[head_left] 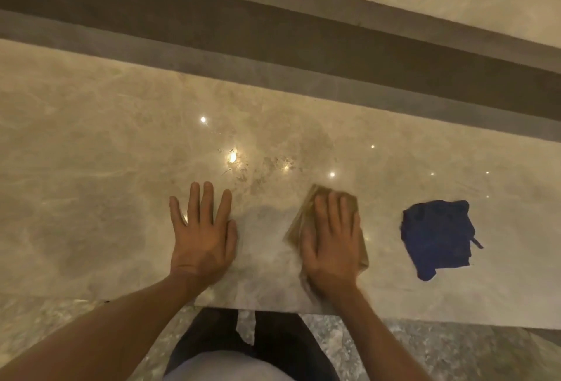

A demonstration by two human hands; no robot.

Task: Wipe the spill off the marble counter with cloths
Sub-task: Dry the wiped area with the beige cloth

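Below the lens, both forearms run out of the bottom of the frame, and the person's dark trousers (pixel 267 347) and pale top are cut off at the lower edge. Much of the tan cloth (pixel 306 219) is hidden — only its far corner and side margins show from under the right hand (pixel 331 244), which lies just right of centre with fingers straight and close together, pressing flat on the fabric; the grip curls round nothing. That hand's outline near the wrist is blurred, so the cloth's near edge is hard to make out. The left hand (pixel 202 235), just left of centre, rests palm-down on the bare marble surface (pixel 91 153) with fingers straight and slightly spread, its grip holding nothing.

The spill (pixel 267 168) shows as a mottled, wet-looking patch in the middle of the frame, just beyond both sets of fingertips and apart from them; glints of reflected light break up its outline, so its full extent cannot be told. A crumpled blue cloth (pixel 437 238) lies alone at the right of the frame, near the tan cloth but not touching it. Across the upper frame runs a dark band (pixel 273 31), with more pale marble beyond — its upper right corner is cropped.
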